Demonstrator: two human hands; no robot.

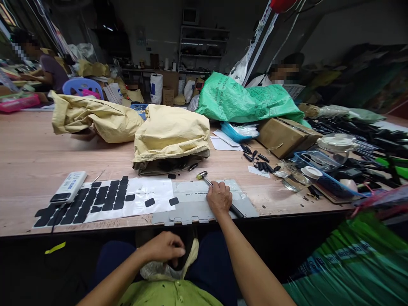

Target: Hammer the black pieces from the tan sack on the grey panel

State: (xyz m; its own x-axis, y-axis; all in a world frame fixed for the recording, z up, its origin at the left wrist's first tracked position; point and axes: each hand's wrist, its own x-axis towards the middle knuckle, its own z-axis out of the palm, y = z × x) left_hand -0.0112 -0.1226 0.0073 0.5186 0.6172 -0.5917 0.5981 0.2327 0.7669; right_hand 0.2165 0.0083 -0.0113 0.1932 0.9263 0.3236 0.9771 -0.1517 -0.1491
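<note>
My right hand [219, 197] is closed around a small hammer [236, 211] with a black grip and a yellowish head, resting over a grey board [191, 196]. Over my lap, my left hand [165, 246] has its fingers curled in; whatever they may hold is hidden. Just below it lies a clear plastic bag [156, 270]. On a white sheet [140, 187] to the left, rows of black rounded pads [100, 197] are laid out. Separate from the rows are one loose black pad [149, 202] and another black pad [174, 201] at the board's left edge.
A white digital scale [74, 180] stands by the pads. Behind are a tan cloth bag [174, 131], a green sack [242, 100] and a cardboard box [282, 136]. Black parts [263, 167] and a blue basket [331, 180] lie right. Two people sit farther back.
</note>
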